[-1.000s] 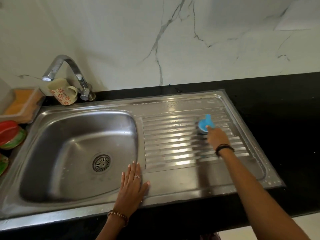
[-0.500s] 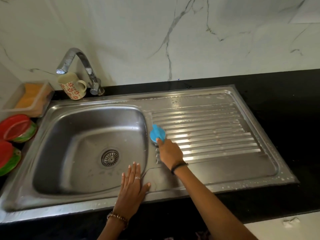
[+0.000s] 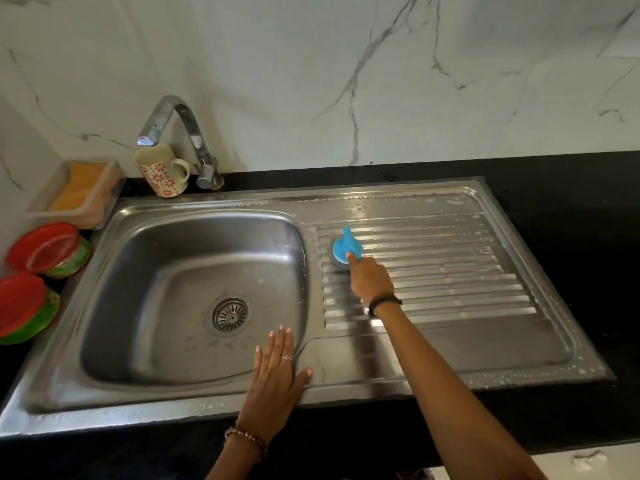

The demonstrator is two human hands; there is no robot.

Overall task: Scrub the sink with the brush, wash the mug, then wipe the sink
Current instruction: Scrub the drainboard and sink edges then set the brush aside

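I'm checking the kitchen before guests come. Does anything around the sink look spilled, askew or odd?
Nothing is damaged or tipped. Soapy foam speckles the sink's draining board along its far and right edges, which fits the scrubbing: the right hand holds the blue brush there. The mug stands upright under the tap.

White grey-veined marble wall (image 3: 381, 81) — black countertop (image 3: 571, 216) below, pale floor (image 3: 588, 462) beyond.
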